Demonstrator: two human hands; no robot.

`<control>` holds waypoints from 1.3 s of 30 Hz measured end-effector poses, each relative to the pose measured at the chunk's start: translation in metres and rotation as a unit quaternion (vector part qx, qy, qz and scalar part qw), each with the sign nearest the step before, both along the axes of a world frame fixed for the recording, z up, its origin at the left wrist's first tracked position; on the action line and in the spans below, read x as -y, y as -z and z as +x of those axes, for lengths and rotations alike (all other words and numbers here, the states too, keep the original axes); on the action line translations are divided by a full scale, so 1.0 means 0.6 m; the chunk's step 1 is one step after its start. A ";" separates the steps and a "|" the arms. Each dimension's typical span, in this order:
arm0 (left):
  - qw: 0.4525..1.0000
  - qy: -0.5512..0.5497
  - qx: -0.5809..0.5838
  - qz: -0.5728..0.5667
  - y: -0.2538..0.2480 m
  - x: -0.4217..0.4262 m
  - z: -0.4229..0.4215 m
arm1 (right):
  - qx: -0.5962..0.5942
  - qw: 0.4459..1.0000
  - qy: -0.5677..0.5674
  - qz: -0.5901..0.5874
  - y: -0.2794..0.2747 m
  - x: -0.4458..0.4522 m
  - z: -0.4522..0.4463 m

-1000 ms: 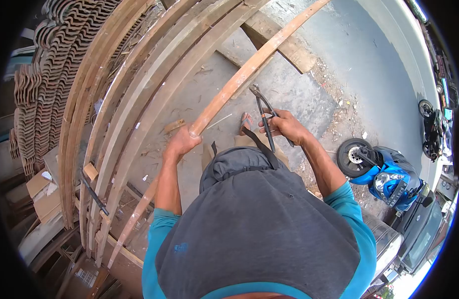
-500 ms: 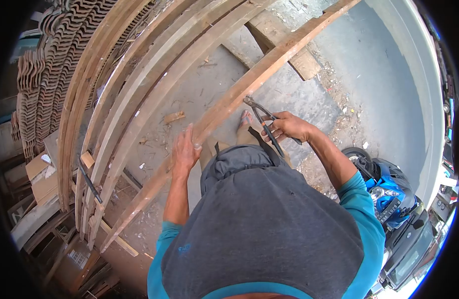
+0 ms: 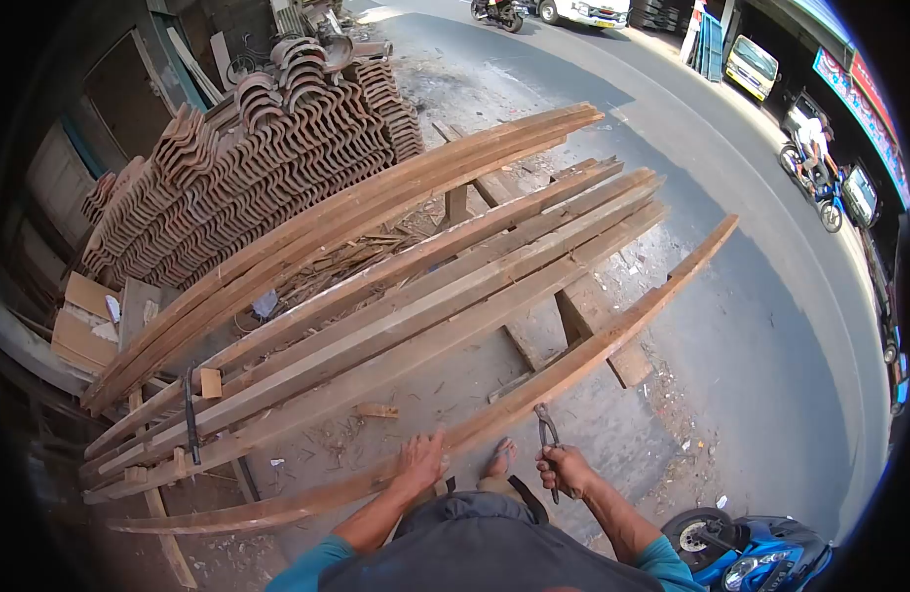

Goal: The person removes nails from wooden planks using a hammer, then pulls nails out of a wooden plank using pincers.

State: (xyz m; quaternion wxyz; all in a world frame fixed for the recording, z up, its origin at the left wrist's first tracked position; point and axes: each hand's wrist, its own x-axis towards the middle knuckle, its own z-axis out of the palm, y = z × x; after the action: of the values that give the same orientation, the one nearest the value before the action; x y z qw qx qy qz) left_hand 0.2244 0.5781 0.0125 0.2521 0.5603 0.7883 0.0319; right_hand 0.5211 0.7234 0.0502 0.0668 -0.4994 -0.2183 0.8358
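My left hand (image 3: pixel 420 462) rests on the nearest long wooden beam (image 3: pixel 519 400), its fingers laid over the top face. Closed around the handles of dark metal pincers (image 3: pixel 545 424) is my right hand (image 3: pixel 564 470), just in front of the same beam. The head of the pincers points away from me, close to the beam's near edge. Beyond lie several more long beams (image 3: pixel 416 316), side by side on wooden supports. Across their left part rests a dark bar (image 3: pixel 190 414) beside a small wood block (image 3: pixel 211 383).
Stacked roof tiles (image 3: pixel 267 168) stand at the back left, near a cardboard box (image 3: pixel 83 321). A blue motorcycle (image 3: pixel 761 557) is parked at the lower right. On the road side are a person on a motorbike (image 3: pixel 820 163) and a white vehicle (image 3: pixel 588 12).
The view has tilted up, showing the road and whole beams. My left hand has gone from gripping the beam to lying on it. The pincers remain in my right hand.
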 end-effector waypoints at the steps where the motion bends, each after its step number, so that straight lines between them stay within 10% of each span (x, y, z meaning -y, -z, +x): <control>1: 1.000 0.009 0.006 0.001 0.004 -0.002 -0.004 | 0.000 1.000 -0.002 -0.002 0.004 0.013 -0.013; 21: 0.989 0.013 0.132 -0.060 0.009 -0.052 -0.063 | 0.040 0.926 0.217 0.306 0.150 0.127 -0.170; 25: 0.961 0.012 0.244 -0.131 0.067 -0.077 -0.113 | 0.224 0.830 0.020 0.510 0.261 0.107 -0.139; 30: 0.966 -0.030 0.216 -0.138 -0.060 -0.096 -0.083 | 0.095 0.924 -0.037 0.369 0.109 0.071 -0.078; 39: 0.987 -0.032 0.113 -0.106 -0.028 -0.075 -0.056 | 0.084 0.971 -0.092 0.202 -0.006 -0.042 0.036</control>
State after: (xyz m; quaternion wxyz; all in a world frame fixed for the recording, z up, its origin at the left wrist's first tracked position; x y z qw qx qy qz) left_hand 0.1907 0.6230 0.0294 0.3959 0.4976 0.7715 0.0193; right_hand 0.5429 0.7486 0.0535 0.0705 -0.5215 -0.4329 0.7319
